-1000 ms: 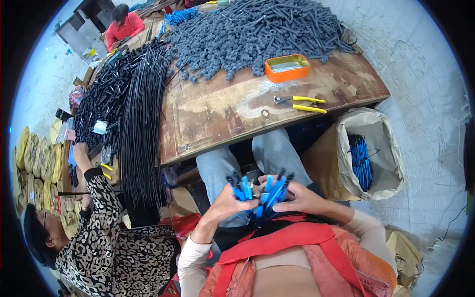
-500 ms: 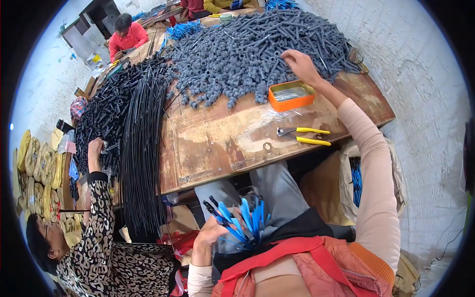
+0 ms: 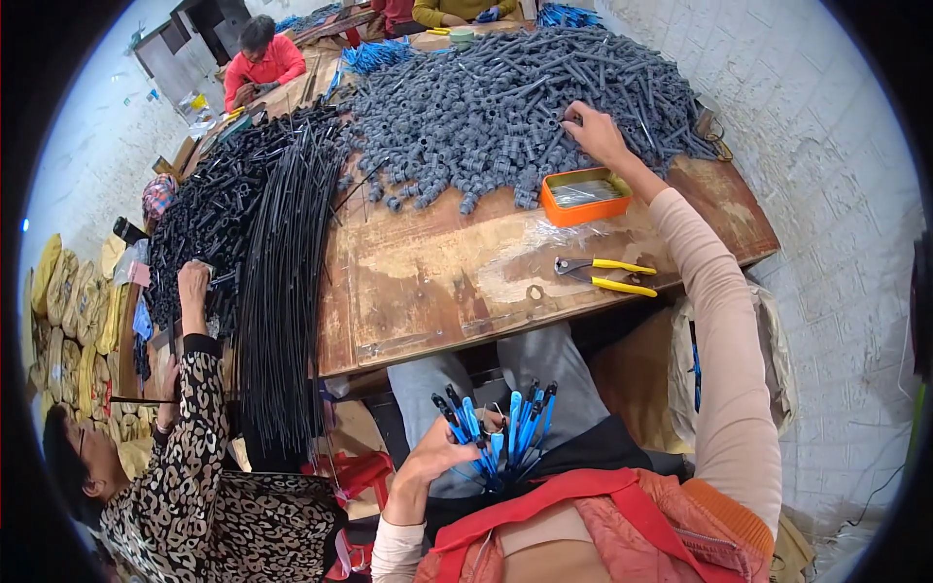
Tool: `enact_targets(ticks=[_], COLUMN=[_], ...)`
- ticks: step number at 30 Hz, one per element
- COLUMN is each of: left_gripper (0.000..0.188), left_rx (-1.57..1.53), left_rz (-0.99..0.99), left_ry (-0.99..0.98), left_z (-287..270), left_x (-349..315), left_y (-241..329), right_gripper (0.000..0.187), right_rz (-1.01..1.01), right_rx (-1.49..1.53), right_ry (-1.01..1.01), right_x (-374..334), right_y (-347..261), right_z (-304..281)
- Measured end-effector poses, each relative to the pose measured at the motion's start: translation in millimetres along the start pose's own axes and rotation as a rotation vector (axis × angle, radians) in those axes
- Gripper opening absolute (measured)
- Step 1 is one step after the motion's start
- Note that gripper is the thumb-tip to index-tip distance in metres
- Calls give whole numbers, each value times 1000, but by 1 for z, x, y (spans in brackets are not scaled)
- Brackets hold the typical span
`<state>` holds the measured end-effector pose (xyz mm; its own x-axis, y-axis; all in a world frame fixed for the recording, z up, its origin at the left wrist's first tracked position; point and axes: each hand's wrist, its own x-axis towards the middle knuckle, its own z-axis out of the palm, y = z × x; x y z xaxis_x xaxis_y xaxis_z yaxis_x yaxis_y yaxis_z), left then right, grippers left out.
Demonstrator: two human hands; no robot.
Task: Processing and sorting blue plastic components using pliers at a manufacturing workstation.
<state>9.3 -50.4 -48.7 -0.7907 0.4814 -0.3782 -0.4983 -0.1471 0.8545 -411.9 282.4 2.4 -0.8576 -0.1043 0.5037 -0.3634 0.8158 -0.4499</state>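
My left hand (image 3: 442, 455) is closed round a bundle of thin blue plastic stems with black tips (image 3: 530, 418), held upright above my lap. Over the right part of a large heap of grey ribbed plastic fittings (image 3: 466, 107) reaches my right hand (image 3: 598, 136). Its fingers are bent and drawn together, with the fingertips down at the fittings. What lies between them is too small to make out. Just below that wrist stands an orange open tin (image 3: 585, 216) with thin metallic pieces in it. Cutting pliers with yellow handles (image 3: 622, 275) lie on the wooden table (image 3: 437, 282).
Long black rods (image 3: 282, 291) hang over the table's front edge, left of me. Beyond them is a heap of black plastic parts (image 3: 209, 209), where a co-worker in a patterned top (image 3: 199, 418) reaches in. A white sack (image 3: 773, 340) stands at the right.
My right hand has shifted slightly right and down, and its fingers have drawn in at the grey fittings. The blue stems in my left hand now stand more upright and fanned out.
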Motion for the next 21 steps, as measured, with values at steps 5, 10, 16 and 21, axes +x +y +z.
enact_targets(ticks=[5,10,16,21], left_gripper=[43,43,40,24], left_rx=[-4,45,77,192], left_rz=[39,60,200,211], left_ry=[28,-16,5,-49], left_z=[2,13,8,22], left_x=[-18,-37,-50,-42], left_y=[-10,-11,-32,-13], right_gripper=[20,14,25,24], right_rz=[32,50,65,226], right_rx=[-7,-56,550,868], right_ry=[58,68,-181,-831], right_x=[-4,-26,-89,-247], right_y=[16,41,-105,-198], right_z=[-6,-13,-73,-82])
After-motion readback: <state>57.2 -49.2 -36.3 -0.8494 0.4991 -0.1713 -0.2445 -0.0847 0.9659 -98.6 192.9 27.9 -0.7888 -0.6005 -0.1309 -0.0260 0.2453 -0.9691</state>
